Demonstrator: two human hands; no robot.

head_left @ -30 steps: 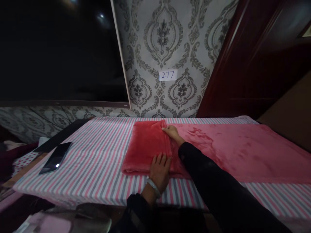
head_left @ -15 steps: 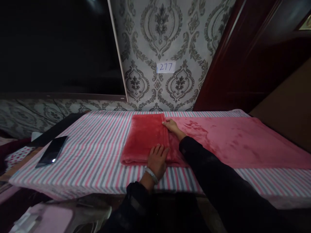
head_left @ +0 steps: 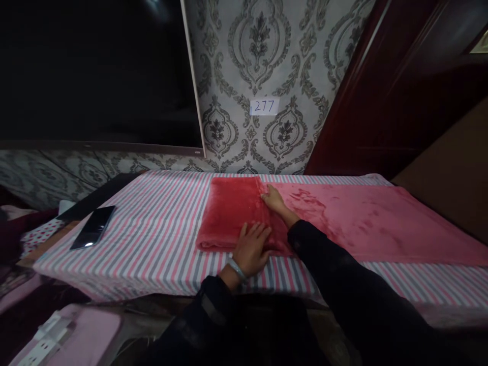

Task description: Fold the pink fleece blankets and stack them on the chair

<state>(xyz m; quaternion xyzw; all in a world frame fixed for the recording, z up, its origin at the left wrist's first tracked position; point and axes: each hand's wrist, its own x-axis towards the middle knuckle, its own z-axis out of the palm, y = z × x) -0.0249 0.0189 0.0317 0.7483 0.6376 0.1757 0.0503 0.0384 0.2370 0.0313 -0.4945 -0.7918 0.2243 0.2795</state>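
Observation:
A plush red blanket (head_left: 232, 206) lies on the table, folded into a thick pad at its left end, with a single flat stretch running off to the right. My left hand (head_left: 251, 248), wearing a bracelet, rests flat with fingers spread on the pad's near right corner. At the far right edge of the pad, my right hand (head_left: 275, 199) has its fingers closed on the blanket's hemmed edge. Part of that grip is hidden by the hand itself.
A striped cloth (head_left: 160, 229) covers the table. Towards its left end lies a black phone (head_left: 93, 227). Behind are a large dark screen (head_left: 99, 76), a wall label (head_left: 264, 106) and a dark red door (head_left: 366, 112). A pink stool (head_left: 95, 330) with a power strip stands below left.
My right hand has shifted slightly along the folded edge towards me. The left hand stays on the near corner, its fingers a little more spread. The whole view has moved slightly.

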